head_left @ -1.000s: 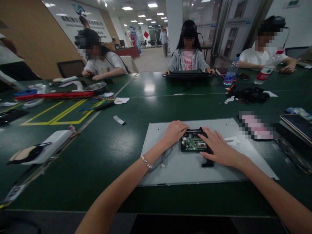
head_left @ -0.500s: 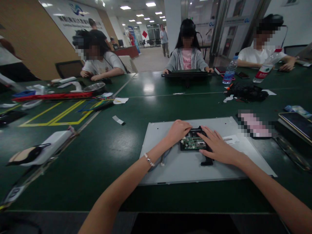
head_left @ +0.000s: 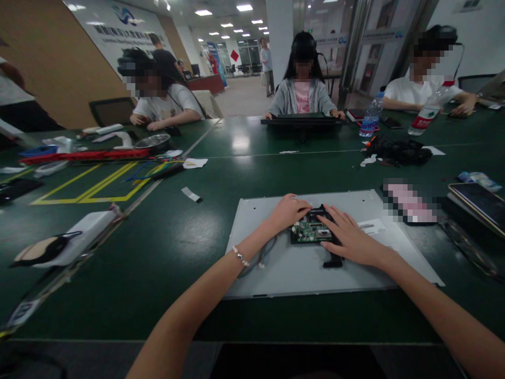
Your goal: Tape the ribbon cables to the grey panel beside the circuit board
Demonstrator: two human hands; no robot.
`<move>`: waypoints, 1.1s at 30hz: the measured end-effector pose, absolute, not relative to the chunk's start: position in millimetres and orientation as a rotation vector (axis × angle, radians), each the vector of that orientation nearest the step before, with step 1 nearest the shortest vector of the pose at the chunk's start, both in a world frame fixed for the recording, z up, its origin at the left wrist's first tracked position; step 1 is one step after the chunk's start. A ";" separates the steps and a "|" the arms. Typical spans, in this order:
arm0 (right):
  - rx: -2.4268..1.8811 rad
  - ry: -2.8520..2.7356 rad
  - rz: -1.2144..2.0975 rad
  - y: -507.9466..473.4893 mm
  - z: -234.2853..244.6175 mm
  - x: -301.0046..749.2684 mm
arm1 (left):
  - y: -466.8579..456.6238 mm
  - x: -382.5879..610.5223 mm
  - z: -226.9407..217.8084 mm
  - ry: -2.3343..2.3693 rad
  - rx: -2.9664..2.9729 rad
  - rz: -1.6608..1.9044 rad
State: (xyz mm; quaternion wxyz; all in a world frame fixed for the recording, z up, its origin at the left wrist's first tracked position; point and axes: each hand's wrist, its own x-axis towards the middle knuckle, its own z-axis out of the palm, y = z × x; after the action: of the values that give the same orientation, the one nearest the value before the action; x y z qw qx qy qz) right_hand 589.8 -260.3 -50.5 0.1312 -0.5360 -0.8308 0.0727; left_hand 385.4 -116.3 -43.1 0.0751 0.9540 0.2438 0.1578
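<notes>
A green circuit board (head_left: 311, 231) in a black plastic frame lies on a pale grey flat panel (head_left: 284, 279) in front of me. My left hand (head_left: 291, 211) grips the frame's upper left edge with curled fingers; the fingertips are partly hidden. Across the frame's right side rests my right hand (head_left: 351, 235), fingers spread and touching it, with the thumb near the board's lower right corner. Below that thumb, a black bracket piece (head_left: 333, 262) of the frame sticks out. A thin grey cable (head_left: 263, 252) runs over the panel beside my left wrist.
A pink phone (head_left: 410, 202), a dark phone (head_left: 479, 202) and glasses (head_left: 469, 247) lie to the right. Beyond are a black bundle (head_left: 398, 151) and two bottles, one blue-labelled (head_left: 370, 118). A white device (head_left: 79, 237) lies left. Several people sit across the green table (head_left: 158, 295).
Both hands stay at the framed board, nearly unmoved. The right fingers shift slightly left with the frame. In the background, a standing person has moved a little to the right.
</notes>
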 end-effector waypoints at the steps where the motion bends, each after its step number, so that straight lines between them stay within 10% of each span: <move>1: -1.545 -2.411 0.214 -260.3 -50.8 590.2 | -116.4 384.7 -42.6 0.727 2.847 0.473; 33: -1.358 -2.348 0.150 -178.4 -38.7 576.6 | -74.9 137.2 -7.9 2.067 2.143 1.052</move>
State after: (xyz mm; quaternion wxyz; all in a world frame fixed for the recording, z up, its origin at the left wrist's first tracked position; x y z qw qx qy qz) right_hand 576.6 -178.4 -38.7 0.2107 -0.4886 -0.8449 0.0538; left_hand 137.2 -74.9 -7.9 -0.0079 0.6787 0.6545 0.3331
